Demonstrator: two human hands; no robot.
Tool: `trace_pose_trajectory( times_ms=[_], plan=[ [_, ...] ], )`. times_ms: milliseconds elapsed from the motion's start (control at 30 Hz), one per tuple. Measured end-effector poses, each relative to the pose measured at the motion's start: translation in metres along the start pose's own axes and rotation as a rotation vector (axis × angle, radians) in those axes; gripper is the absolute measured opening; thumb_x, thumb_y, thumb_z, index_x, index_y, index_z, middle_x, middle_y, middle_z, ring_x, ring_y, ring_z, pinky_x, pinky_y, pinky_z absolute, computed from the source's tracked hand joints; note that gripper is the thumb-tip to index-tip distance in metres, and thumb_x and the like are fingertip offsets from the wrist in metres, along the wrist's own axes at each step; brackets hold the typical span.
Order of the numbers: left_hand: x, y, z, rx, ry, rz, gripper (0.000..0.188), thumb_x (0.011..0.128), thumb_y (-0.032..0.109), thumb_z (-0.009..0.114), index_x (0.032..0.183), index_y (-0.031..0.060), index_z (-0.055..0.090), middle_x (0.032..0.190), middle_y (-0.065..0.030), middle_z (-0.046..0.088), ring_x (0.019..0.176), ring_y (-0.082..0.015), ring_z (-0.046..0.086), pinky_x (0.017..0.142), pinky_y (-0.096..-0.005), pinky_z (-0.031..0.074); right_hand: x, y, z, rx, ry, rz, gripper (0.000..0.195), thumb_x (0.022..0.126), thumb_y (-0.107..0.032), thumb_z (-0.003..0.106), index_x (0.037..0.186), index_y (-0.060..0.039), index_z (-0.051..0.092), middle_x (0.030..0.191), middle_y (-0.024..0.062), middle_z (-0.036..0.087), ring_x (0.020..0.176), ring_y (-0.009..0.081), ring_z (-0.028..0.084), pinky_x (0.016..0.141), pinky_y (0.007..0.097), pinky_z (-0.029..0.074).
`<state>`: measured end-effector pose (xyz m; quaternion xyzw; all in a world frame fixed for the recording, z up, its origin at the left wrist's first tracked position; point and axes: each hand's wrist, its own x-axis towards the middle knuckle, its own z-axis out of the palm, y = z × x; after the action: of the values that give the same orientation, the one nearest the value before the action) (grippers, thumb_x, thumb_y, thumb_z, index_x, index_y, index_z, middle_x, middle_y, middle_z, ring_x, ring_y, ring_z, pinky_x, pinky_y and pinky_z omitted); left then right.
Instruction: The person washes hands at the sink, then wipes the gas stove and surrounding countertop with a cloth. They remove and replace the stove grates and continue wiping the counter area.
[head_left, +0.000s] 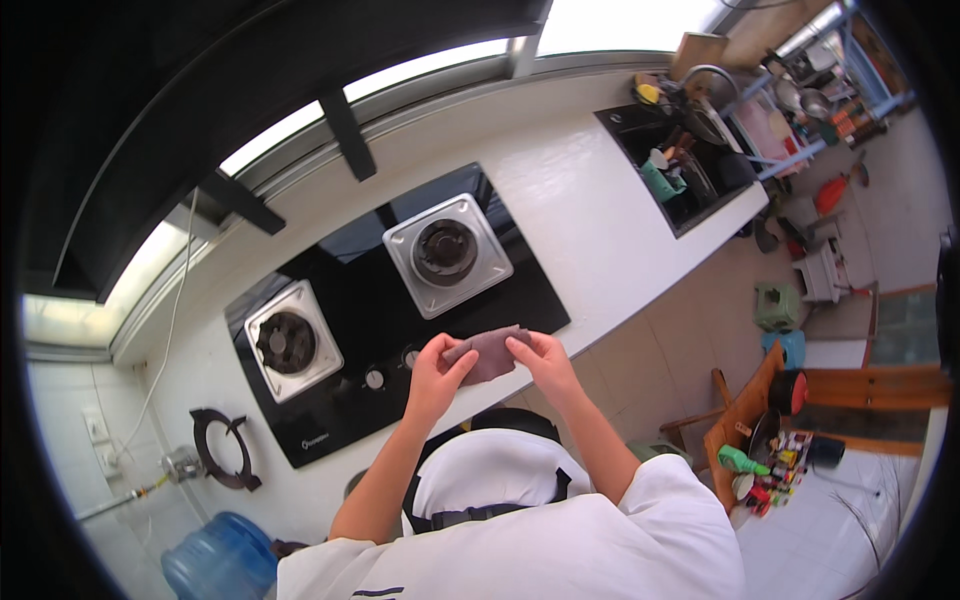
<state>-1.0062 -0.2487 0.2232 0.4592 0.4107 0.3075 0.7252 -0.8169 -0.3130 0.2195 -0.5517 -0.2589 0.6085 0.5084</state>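
A folded purple-grey cloth (491, 357) is stretched between my two hands, above the front edge of the white countertop. My left hand (439, 375) grips its left end with the thumb on top. At the other end, my right hand (546, 363) pinches the cloth between thumb and fingers. Just beyond my hands lies a black glass gas hob (360, 300) with control knobs (375, 379) near its front. Its right burner (446, 253) and left burner (286, 343) sit in square metal trays, without pan supports on them.
A black pan support (225, 450) lies on the counter left of the hob. A blue water bottle (219, 556) stands at lower left. The sink (679, 172) at upper right holds a green basket (663, 180). Range hood brackets (349, 139) hang above the counter's back. Bottles (742, 460) crowd a wooden table at right.
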Motion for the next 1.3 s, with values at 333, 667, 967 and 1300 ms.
trace_pose_trajectory(
  times_ms=[333,667,967,1300],
  plan=[
    [-0.009,-0.056,0.029,0.000,-0.346,-0.271,0.019,0.095,0.009,0.061,0.111,-0.0005,0.058,0.098,-0.0070,0.067,0.086,-0.0129,0.066,0.075,-0.0281,0.057,-0.081,0.035,-0.043,-0.221,0.282,-0.131,0.025,0.101,-0.021,0.057,0.110,0.0012,0.064,0.097,0.0034,0.067,0.087,0.0082,0.060,0.076,0.0257,0.051],
    [0.041,-0.072,0.205,0.504,-0.463,0.144,0.031,0.089,0.005,0.064,0.119,0.0027,0.057,0.103,-0.0094,0.068,0.090,-0.0185,0.068,0.076,-0.0311,0.056,-0.131,0.008,-0.192,-0.138,0.566,-0.359,0.022,0.098,-0.017,0.060,0.106,0.0031,0.063,0.092,0.0016,0.066,0.083,0.0068,0.058,0.075,0.0240,0.049],
    [0.119,-0.094,0.442,0.582,-0.575,0.145,0.034,0.092,0.006,0.062,0.125,0.0046,0.054,0.109,-0.0091,0.065,0.093,-0.0180,0.066,0.078,-0.0315,0.055,-0.219,0.005,-0.432,0.049,0.877,-0.413,0.022,0.098,-0.019,0.061,0.105,0.0021,0.064,0.094,0.0019,0.067,0.084,0.0072,0.059,0.075,0.0242,0.049],
    [0.279,-0.089,0.564,0.624,-0.428,0.256,0.043,0.090,0.009,0.066,0.130,0.0061,0.050,0.117,-0.0116,0.063,0.094,-0.0204,0.067,0.077,-0.0340,0.056,-0.232,0.009,-0.592,0.484,1.096,-0.207,0.022,0.097,-0.019,0.062,0.110,-0.0005,0.062,0.100,0.0038,0.065,0.087,0.0132,0.063,0.074,0.0286,0.055]
  ],
)
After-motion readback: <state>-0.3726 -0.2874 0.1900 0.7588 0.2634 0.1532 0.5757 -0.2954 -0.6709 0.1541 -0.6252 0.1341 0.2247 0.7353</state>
